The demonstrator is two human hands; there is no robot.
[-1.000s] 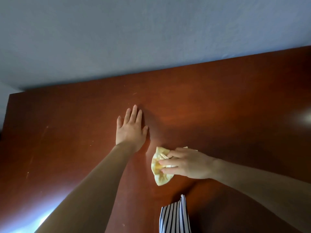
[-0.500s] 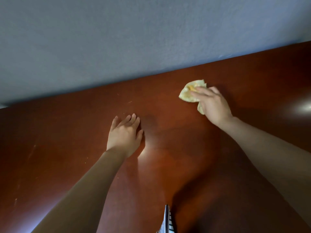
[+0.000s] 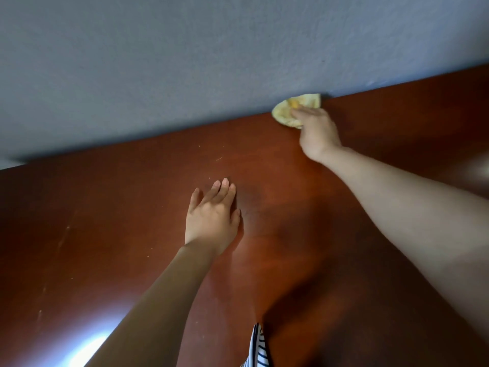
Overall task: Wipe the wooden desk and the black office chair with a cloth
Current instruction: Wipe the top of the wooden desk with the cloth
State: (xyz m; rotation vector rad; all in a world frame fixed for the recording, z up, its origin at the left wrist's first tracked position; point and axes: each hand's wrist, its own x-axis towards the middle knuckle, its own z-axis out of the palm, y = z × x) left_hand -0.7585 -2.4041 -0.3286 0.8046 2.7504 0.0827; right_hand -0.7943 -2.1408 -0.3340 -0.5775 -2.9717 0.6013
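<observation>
The reddish-brown wooden desk (image 3: 132, 234) fills the lower part of the view. A crumpled yellow cloth (image 3: 285, 112) lies at the desk's far edge, right against the grey wall. My right hand (image 3: 317, 131) reaches far forward and presses down on the cloth, its fingers laid over the near side; motion blur hides the fingertips. Flat on the desktop near the middle rests my left hand (image 3: 211, 218), fingers straight and close together. The black office chair is out of view.
A grey wall (image 3: 185, 62) rises directly behind the desk's far edge. A piece of black-and-white striped clothing (image 3: 258, 350) shows at the bottom edge. Small specks and light scuffs mark the desktop on the left.
My right hand has swept the cloth from the near middle of the desk away to the far edge by the wall. My left hand has stayed flat in about the same spot.
</observation>
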